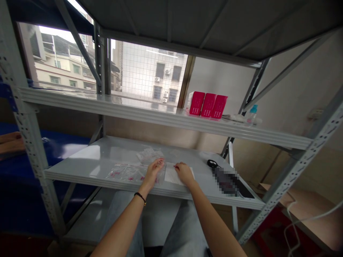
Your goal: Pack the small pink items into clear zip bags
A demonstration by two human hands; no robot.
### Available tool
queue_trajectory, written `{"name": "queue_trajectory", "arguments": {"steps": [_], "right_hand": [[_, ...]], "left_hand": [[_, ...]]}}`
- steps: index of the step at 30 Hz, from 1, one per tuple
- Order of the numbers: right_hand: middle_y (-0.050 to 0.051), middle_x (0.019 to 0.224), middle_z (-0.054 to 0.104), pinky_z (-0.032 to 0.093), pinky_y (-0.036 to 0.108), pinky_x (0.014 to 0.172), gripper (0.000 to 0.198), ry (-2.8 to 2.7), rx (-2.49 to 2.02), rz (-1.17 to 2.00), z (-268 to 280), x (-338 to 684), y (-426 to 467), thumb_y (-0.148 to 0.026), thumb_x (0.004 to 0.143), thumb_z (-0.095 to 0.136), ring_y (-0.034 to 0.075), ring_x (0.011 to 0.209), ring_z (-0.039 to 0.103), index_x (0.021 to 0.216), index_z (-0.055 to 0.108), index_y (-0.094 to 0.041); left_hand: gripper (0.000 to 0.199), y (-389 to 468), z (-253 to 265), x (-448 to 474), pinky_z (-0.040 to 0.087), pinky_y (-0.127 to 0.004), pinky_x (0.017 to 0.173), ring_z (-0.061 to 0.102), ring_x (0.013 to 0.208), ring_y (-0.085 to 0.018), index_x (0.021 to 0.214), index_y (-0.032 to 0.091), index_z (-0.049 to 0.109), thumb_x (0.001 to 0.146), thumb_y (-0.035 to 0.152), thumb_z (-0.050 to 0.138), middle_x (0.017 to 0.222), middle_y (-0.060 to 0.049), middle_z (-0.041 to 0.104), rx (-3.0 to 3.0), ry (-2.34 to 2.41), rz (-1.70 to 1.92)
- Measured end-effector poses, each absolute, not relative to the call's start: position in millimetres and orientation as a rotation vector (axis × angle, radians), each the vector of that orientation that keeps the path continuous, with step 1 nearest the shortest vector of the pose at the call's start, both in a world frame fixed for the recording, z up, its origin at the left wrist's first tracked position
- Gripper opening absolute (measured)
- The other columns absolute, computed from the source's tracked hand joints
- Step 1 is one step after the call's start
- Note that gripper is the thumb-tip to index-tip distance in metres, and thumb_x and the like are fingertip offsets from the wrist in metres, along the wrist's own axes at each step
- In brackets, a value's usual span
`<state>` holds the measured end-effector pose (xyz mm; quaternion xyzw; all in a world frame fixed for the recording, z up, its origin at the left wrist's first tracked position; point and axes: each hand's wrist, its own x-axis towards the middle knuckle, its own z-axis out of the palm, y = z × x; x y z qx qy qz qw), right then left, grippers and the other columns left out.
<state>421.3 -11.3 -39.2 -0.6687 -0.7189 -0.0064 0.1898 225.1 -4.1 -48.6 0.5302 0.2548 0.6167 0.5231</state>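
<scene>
My left hand [153,172], with a dark bracelet at the wrist, is closed on the edge of a clear plastic bag [161,175]. Beside it, my right hand [184,172] pinches a small dark-red piece [175,166], too tiny to name, above a white sheet [171,175]. To the left, several clear bags with small pink bits [130,178] lie in a row along the shelf's front. More clear plastic bags [148,155] are piled behind my left hand.
The grey metal shelf [85,162] carries a black roundish item [213,163] and a blurred-out dark object [226,181] at right. Above, another shelf board [150,113] holds pink-red boxes [209,105] and a blue-capped bottle [252,114]. Another person's hand [12,144] shows at far left.
</scene>
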Motion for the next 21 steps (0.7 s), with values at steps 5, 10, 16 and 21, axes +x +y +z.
{"name": "queue_trajectory", "arguments": {"steps": [5,10,16,21], "right_hand": [[0.013,0.102,0.069,0.041,0.027,0.085,0.026,-2.038,-1.848,0.005,-38.8,420.9,-9.9,-0.017,0.094,0.046,0.021,0.097,0.063,0.098,0.072,-0.014],[0.011,0.096,0.07,0.044,0.028,0.082,0.026,-1.986,-1.685,0.057,-17.3,424.4,-10.0,-0.019,0.093,0.045,0.02,0.09,0.064,0.097,0.071,-0.012],[0.005,0.095,0.072,0.049,0.025,0.073,0.035,-2.011,-1.432,0.197,16.9,405.1,-11.3,-0.036,0.096,0.043,0.016,0.082,0.064,0.107,0.069,-0.016],[0.004,0.1,0.073,0.049,0.025,0.078,0.029,-2.069,-1.421,0.229,21.9,399.6,-7.9,-0.035,0.095,0.049,0.017,0.087,0.065,0.101,0.073,-0.02]], "left_hand": [[0.034,-3.5,-50.3,225.7,0.04,-0.033,0.096,0.06,0.107,-0.025,0.1,0.019,0.073,0.078,0.045,0.07,0.106,-0.007,0.072,1.275,0.631,1.474],[0.039,-6.7,-47.8,224.6,0.041,-0.033,0.093,0.061,0.104,-0.025,0.104,0.019,0.073,0.074,0.044,0.074,0.105,-0.007,0.072,1.308,0.663,1.442],[0.04,-8.3,-47.1,225.0,0.042,-0.034,0.092,0.062,0.104,-0.026,0.107,0.021,0.073,0.073,0.041,0.075,0.111,-0.008,0.072,1.34,0.669,1.405],[0.04,-7.6,-46.7,225.6,0.041,-0.034,0.095,0.061,0.107,-0.027,0.106,0.02,0.073,0.073,0.042,0.075,0.11,-0.009,0.072,1.336,0.67,1.403]]}}
